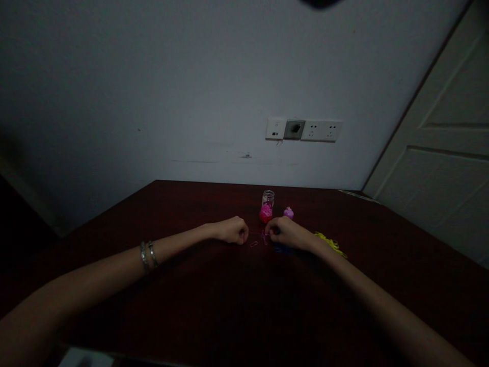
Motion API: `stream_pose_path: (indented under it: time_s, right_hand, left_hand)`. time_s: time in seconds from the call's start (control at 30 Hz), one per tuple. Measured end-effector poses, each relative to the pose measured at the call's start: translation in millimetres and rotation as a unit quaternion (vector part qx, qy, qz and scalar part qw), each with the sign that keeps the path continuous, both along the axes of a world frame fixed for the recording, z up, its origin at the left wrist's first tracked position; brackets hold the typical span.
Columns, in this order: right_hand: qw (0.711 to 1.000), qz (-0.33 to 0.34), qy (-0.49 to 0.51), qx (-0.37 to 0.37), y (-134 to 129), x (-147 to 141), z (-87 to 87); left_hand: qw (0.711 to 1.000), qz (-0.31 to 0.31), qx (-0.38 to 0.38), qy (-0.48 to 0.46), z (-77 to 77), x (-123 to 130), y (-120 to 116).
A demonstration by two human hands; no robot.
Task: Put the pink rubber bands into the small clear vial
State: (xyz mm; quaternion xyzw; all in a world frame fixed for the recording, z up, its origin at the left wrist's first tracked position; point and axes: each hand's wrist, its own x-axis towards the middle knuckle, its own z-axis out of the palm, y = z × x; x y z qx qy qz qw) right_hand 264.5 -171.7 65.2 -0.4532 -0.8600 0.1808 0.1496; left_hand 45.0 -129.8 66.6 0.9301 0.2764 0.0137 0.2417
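My left hand (234,230) is closed just above the table, its fingertips pinched; a faint thin line seems to run from it toward the other hand. My right hand (286,233) is closed in a pinch on a small pink-purple strand (265,236) that hangs at its fingertips. Between the hands a small pale pink loop (254,244) lies on the table. Behind them stands a clear jar (268,196) with bright pink material (266,212) in its lower part. A small purple knobbed object (289,213) sits beside the jar. Dark blue strands (282,248) lie under my right hand.
Yellow strands (331,244) lie in a bunch right of my right wrist. The dark red table (191,306) reaches a pale wall (191,92) with sockets (321,131). A panelled door (439,137) stands at the right. The room is dim.
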Motion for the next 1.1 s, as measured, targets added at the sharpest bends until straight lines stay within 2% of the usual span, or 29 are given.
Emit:
stream_pose_path:
  time_s: [0.27, 0.43, 0.57, 0.77, 0.83, 0.93, 1.1]
  right_hand:
    - [1.0, 0.019, -0.003, 0.001, 10, -11, -7.3]
    - [0.999, 0.036, -0.021, -0.004, 10, -10, -7.9]
    - [1.0, 0.018, -0.023, 0.002, 9, -11, -10.3]
    - [1.0, -0.011, -0.015, 0.007, 12, -12, -17.9]
    - [1.0, -0.01, -0.006, 0.017, 14, -12, -22.0]
    - [0.999, 0.001, 0.002, 0.034, 17, -10, -27.5]
    - [0.999, -0.005, -0.009, 0.052, 15, -12, -28.4]
  left_hand:
    - [0.996, 0.062, -0.053, -0.02, 3.0, -8, 8]
    - [0.995, 0.067, -0.053, -0.049, 11.6, -9, 18]
    - [0.994, 0.057, -0.013, -0.089, 33.5, 3, 31]
    - [0.987, 0.037, 0.059, -0.142, 88.1, 36, 47]
    - [0.984, 0.029, 0.086, -0.154, 100.8, 48, 50]
    - [0.983, 0.014, 0.118, -0.14, 108.1, 64, 53]
    - [0.982, 0.007, 0.154, -0.107, 103.5, 80, 58]
